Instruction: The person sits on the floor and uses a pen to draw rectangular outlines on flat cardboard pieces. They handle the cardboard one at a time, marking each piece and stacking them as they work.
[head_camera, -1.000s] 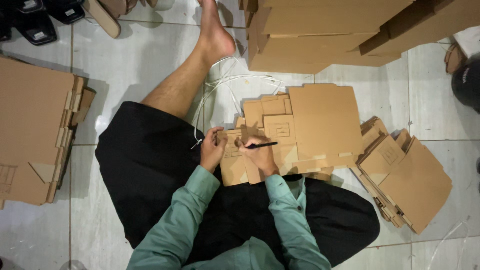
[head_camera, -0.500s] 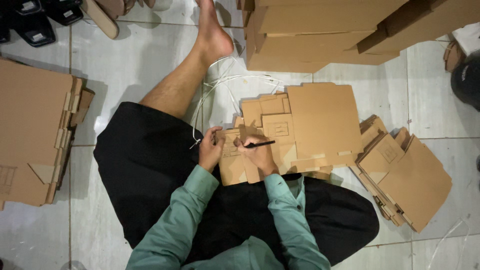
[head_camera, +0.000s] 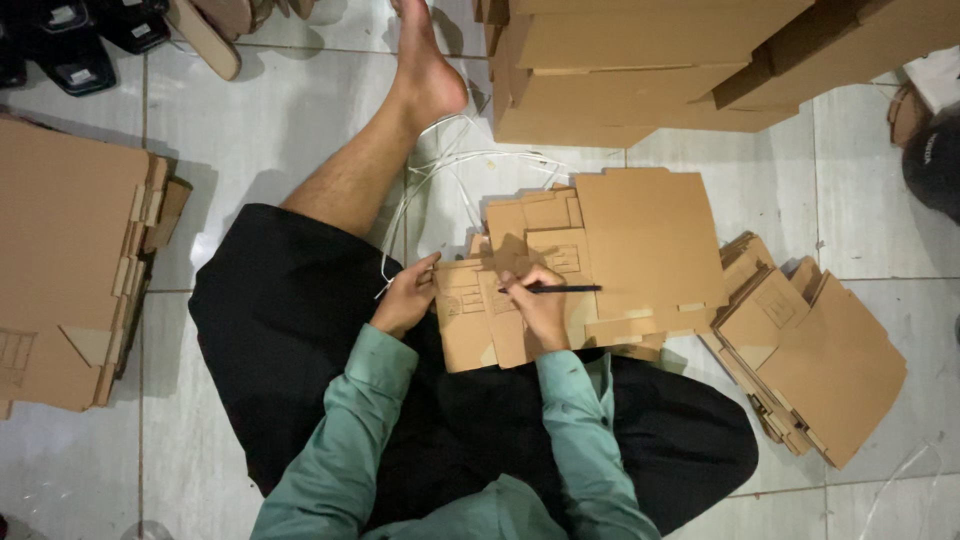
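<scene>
Your right hand (head_camera: 540, 308) is closed around a thin black pen (head_camera: 560, 289), its shaft lying level and pointing right, the hand resting on a flat, unfolded cardboard box blank (head_camera: 640, 240) of matte brown board with printed line panels. That blank lies across your lap, on top of other blanks. Your left hand (head_camera: 405, 298) presses the blank's left edge, fingers curled onto it, holding nothing else. Three more cardboard stacks surround you: one on the left (head_camera: 70, 260), one fanned out on the right (head_camera: 810, 350), one tall at the far side (head_camera: 640, 70). White plastic straps (head_camera: 440, 170) loop over the glossy grey tile floor (head_camera: 250, 130) near your bare foot (head_camera: 425, 70).
</scene>
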